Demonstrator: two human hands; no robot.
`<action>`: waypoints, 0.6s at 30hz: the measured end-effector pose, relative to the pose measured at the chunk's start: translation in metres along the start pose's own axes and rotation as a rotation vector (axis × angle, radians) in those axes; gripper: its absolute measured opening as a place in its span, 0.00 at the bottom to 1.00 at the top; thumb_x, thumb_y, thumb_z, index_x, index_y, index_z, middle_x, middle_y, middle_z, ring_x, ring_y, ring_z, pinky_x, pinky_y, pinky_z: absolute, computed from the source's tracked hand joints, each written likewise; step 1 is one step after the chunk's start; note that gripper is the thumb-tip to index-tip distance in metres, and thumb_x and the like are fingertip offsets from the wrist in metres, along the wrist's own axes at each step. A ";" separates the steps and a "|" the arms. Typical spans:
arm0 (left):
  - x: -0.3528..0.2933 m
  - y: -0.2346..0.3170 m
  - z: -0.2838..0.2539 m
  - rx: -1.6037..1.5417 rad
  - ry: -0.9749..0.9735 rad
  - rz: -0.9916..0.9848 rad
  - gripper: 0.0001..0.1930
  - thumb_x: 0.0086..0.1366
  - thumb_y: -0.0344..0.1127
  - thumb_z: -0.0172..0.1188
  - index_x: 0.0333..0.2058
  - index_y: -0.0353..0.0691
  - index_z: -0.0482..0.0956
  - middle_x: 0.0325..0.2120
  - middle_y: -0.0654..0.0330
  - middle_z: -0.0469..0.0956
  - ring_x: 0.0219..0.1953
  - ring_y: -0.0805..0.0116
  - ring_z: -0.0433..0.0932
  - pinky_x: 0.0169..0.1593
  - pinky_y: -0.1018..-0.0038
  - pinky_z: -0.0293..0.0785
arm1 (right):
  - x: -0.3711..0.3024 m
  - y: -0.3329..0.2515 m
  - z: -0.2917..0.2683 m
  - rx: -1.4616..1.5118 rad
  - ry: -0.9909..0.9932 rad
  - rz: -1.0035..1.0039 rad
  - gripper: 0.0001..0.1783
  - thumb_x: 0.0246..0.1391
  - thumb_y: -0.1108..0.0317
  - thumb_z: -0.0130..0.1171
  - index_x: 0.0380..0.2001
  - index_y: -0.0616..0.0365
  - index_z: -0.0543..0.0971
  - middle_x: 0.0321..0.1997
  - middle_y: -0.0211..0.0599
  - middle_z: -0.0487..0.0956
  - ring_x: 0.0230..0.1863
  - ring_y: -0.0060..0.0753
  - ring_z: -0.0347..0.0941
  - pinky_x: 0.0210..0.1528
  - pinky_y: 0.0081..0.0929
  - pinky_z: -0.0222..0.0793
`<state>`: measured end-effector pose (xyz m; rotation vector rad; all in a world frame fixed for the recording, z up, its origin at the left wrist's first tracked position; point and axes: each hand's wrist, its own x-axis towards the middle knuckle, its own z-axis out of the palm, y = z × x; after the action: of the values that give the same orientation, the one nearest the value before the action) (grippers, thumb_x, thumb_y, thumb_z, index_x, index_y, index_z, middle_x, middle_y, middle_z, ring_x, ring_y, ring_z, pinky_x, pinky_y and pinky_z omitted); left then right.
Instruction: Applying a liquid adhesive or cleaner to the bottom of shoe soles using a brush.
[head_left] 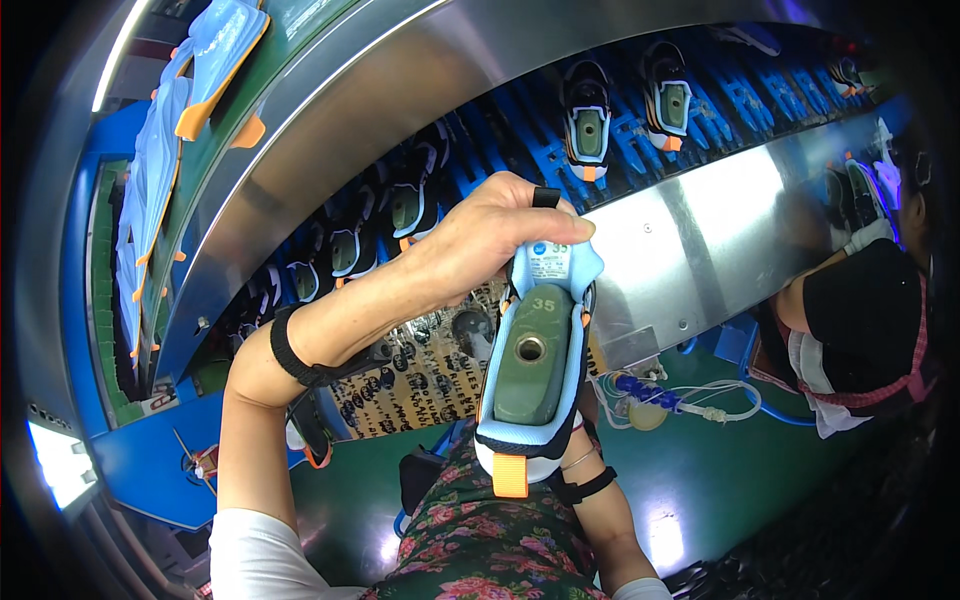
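Note:
My left hand (492, 228) is closed on the tongue (551, 262) of a sneaker, thumb on top. The sneaker (525, 434) has a light-blue lining, black sides and an orange heel pull tab (510, 474). It is held in front of me, heel toward my body. A dark green shoe last (520, 390) with a round metal-rimmed hole fills its opening. From the lower right, my right forearm reaches up behind the shoe. Only the wrist edge of my right hand (578, 447) shows there; its fingers are hidden.
Beyond a metal ledge (720, 225), a blue slatted conveyor (625, 150) carries several similar sneakers (587, 125). Light-blue shoe parts (155, 190) hang at the left. Another person (865, 310) works at the right. Clear tubing (715, 400) loops beside the ledge. A marked brown board (420, 375) lies under my left forearm.

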<state>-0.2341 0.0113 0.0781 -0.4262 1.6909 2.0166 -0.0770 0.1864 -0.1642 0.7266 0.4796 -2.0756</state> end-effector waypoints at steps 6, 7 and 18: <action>-0.004 0.002 -0.005 -0.017 -0.006 0.027 0.10 0.63 0.35 0.65 0.30 0.33 0.85 0.26 0.59 0.84 0.26 0.76 0.81 0.34 0.80 0.75 | 0.004 -0.001 0.002 0.012 -0.011 -0.004 0.13 0.60 0.80 0.59 0.48 0.66 0.80 0.46 0.34 0.82 0.44 0.25 0.80 0.47 0.25 0.77; -0.004 0.002 -0.006 -0.008 -0.009 0.023 0.10 0.63 0.35 0.65 0.30 0.33 0.85 0.26 0.58 0.84 0.26 0.76 0.81 0.34 0.80 0.75 | 0.003 -0.001 0.001 0.007 0.004 -0.011 0.13 0.60 0.80 0.58 0.48 0.66 0.80 0.46 0.35 0.83 0.44 0.26 0.80 0.47 0.25 0.77; -0.003 -0.004 -0.019 0.021 0.015 0.019 0.10 0.63 0.35 0.64 0.30 0.32 0.85 0.26 0.57 0.85 0.27 0.75 0.82 0.36 0.79 0.76 | -0.003 -0.007 0.016 -0.042 0.039 -0.080 0.12 0.55 0.83 0.59 0.43 0.67 0.82 0.43 0.37 0.84 0.42 0.27 0.80 0.47 0.24 0.76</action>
<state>-0.2306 -0.0069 0.0726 -0.4199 1.7300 2.0117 -0.0868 0.1830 -0.1495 0.7346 0.5807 -2.1228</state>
